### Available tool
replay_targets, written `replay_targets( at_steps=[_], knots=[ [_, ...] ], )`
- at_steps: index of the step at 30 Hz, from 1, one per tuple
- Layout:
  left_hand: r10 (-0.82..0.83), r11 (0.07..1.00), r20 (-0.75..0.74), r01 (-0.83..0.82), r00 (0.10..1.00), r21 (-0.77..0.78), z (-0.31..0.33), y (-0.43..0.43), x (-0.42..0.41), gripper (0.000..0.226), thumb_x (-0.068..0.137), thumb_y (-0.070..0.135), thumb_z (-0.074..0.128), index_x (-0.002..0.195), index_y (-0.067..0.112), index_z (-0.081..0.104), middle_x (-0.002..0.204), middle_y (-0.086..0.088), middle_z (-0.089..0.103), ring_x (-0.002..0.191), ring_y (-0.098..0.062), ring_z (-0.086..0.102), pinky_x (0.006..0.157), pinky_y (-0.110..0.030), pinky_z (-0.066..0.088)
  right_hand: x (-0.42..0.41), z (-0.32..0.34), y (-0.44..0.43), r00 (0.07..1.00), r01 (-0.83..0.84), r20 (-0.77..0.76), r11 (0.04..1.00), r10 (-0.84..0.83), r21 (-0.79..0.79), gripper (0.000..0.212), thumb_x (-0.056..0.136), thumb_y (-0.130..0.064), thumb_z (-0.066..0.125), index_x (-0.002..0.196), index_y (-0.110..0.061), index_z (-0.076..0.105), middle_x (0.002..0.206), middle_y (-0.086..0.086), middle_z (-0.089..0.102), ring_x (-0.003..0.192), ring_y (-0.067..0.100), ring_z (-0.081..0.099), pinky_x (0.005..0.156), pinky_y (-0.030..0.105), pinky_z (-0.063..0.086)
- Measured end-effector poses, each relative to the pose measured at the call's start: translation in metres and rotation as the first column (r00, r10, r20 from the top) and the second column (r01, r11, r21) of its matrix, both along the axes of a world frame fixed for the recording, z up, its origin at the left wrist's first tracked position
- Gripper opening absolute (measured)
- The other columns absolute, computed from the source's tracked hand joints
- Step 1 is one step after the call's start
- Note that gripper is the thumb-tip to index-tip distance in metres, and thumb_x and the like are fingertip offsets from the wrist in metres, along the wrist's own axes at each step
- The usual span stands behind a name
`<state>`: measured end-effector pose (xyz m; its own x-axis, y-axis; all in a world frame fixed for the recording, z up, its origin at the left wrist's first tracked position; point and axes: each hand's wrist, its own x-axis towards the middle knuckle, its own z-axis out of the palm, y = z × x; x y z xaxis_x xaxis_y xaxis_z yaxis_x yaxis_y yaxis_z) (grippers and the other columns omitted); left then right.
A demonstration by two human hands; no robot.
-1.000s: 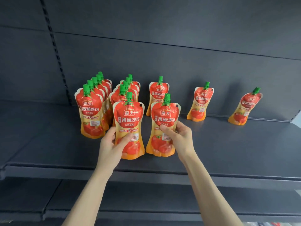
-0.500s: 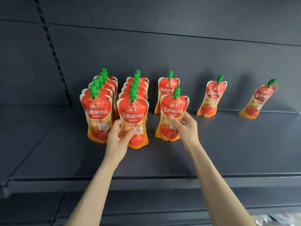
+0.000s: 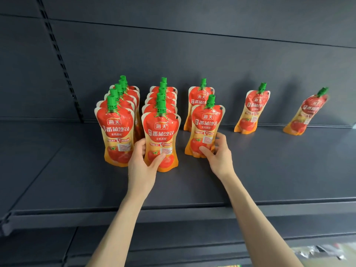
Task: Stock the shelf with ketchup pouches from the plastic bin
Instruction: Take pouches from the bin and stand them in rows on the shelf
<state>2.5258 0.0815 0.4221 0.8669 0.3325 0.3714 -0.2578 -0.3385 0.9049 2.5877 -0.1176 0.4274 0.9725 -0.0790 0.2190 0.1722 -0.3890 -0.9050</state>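
Observation:
Red and orange ketchup pouches with green caps stand on a dark grey shelf (image 3: 269, 170). My left hand (image 3: 141, 160) grips the lower part of the front pouch of the middle row (image 3: 161, 132), which stands upright on the shelf. My right hand (image 3: 217, 153) grips the bottom of another pouch (image 3: 207, 124), upright in front of a single pouch (image 3: 198, 97). A full row of several pouches (image 3: 115, 124) stands at the left. The plastic bin is out of view.
Two more pouches lean against the back panel at the right, one (image 3: 252, 110) nearer and one (image 3: 306, 114) farther. A slotted upright (image 3: 61, 64) runs down the back panel at left. A lower shelf (image 3: 173, 243) lies below the front edge.
Both hands have pushed their pouches deeper onto the shelf and set them upright in line with the rows. My hands have slid lower on the pouches.

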Motion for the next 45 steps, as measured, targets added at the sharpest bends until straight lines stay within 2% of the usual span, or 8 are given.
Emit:
replay_targets(
  at_steps=[5, 10, 17, 25, 30, 35, 39, 45],
  knots=[
    [0.060, 0.996, -0.003, -0.059, 0.998, 0.072, 0.001, -0.002, 0.002, 0.055, 0.080, 0.027, 0.071, 0.129, 0.014, 0.046, 0.122, -0.001, 0.061, 0.110, -0.013, 0.058, 0.084, -0.020, 0.047, 0.026, 0.000, 0.004, 0.999, 0.009, -0.035, 0.998, -0.012, -0.062, 0.051, 0.089, -0.023, 0.063, 0.132, -0.014, 0.039, 0.129, 0.005, 0.057, 0.116, 0.021, 0.056, 0.094, 0.034, 0.048],
    [0.104, 0.987, 0.005, -0.104, 0.995, 0.121, 0.001, -0.003, 0.002, 0.059, 0.080, 0.027, 0.071, 0.131, 0.012, 0.046, 0.125, -0.004, 0.060, 0.113, -0.018, 0.057, 0.090, -0.031, 0.050, 0.051, -0.001, 0.007, 0.996, 0.029, -0.082, 0.987, -0.042, -0.159, 0.052, 0.091, -0.034, 0.059, 0.135, -0.019, 0.036, 0.133, 0.004, 0.056, 0.121, 0.025, 0.054, 0.101, 0.047, 0.046],
    [0.127, 0.980, 0.002, -0.126, 0.992, 0.156, -0.001, -0.003, 0.002, 0.061, 0.079, 0.029, 0.070, 0.132, 0.012, 0.045, 0.126, -0.007, 0.059, 0.115, -0.022, 0.057, 0.094, -0.041, 0.051, 0.069, -0.004, 0.006, 0.991, 0.068, -0.093, 0.952, -0.100, -0.297, 0.050, 0.093, -0.045, 0.050, 0.136, -0.025, 0.035, 0.133, 0.002, 0.056, 0.122, 0.030, 0.051, 0.105, 0.055, 0.038],
    [0.129, 0.974, -0.011, -0.124, 0.992, 0.188, 0.001, -0.005, 0.001, 0.063, 0.080, 0.032, 0.068, 0.134, 0.012, 0.042, 0.130, -0.007, 0.057, 0.119, -0.023, 0.055, 0.095, -0.046, 0.050, 0.074, -0.005, 0.006, 0.983, 0.071, -0.123, 0.898, -0.136, -0.434, 0.055, 0.096, -0.048, 0.042, 0.143, -0.023, 0.028, 0.141, 0.004, 0.050, 0.131, 0.031, 0.042, 0.110, 0.052, 0.027],
    [0.141, 0.970, -0.019, -0.135, 0.990, 0.202, 0.002, -0.006, -0.004, 0.066, 0.081, 0.035, 0.068, 0.137, 0.013, 0.041, 0.133, -0.006, 0.055, 0.122, -0.021, 0.053, 0.098, -0.048, 0.048, 0.066, -0.002, 0.007, 0.978, 0.086, -0.148, 0.930, -0.147, -0.357, 0.067, 0.095, -0.046, 0.047, 0.149, -0.017, 0.020, 0.145, 0.007, 0.045, 0.134, 0.031, 0.038, 0.110, 0.050, 0.033],
    [0.198, 0.948, 0.015, -0.195, 0.980, 0.253, 0.001, -0.010, -0.017, 0.061, 0.083, 0.028, 0.068, 0.134, 0.007, 0.042, 0.134, -0.010, 0.051, 0.122, -0.027, 0.051, 0.098, -0.044, 0.047, 0.031, -0.001, -0.001, 0.987, 0.129, -0.045, 0.936, -0.152, -0.327, 0.048, 0.095, -0.032, 0.052, 0.137, -0.010, 0.042, 0.138, 0.011, 0.051, 0.128, 0.028, 0.043, 0.101, 0.039, 0.040],
    [0.200, 0.929, 0.129, -0.230, 0.971, 0.291, -0.006, -0.018, -0.035, 0.046, 0.082, 0.018, 0.071, 0.122, 0.004, 0.052, 0.119, -0.013, 0.058, 0.110, -0.026, 0.054, 0.089, -0.031, 0.046, -0.010, -0.006, -0.015, 0.989, 0.148, 0.036, 0.953, -0.144, -0.265, 0.033, 0.095, -0.026, 0.054, 0.122, -0.007, 0.056, 0.123, 0.010, 0.060, 0.115, 0.027, 0.054, 0.096, 0.039, 0.045],
    [-0.074, 0.964, 0.201, 0.019, 0.977, 0.265, -0.001, -0.069, -0.058, 0.025, 0.085, 0.022, 0.060, 0.105, 0.007, 0.061, 0.101, -0.002, 0.064, 0.095, -0.014, 0.058, 0.085, -0.013, 0.042, -0.091, -0.010, -0.060, 0.963, 0.259, 0.130, 0.943, -0.235, -0.209, 0.021, 0.094, -0.020, 0.056, 0.109, -0.008, 0.064, 0.108, 0.003, 0.066, 0.102, 0.024, 0.060, 0.090, 0.042, 0.049]
  ],
)
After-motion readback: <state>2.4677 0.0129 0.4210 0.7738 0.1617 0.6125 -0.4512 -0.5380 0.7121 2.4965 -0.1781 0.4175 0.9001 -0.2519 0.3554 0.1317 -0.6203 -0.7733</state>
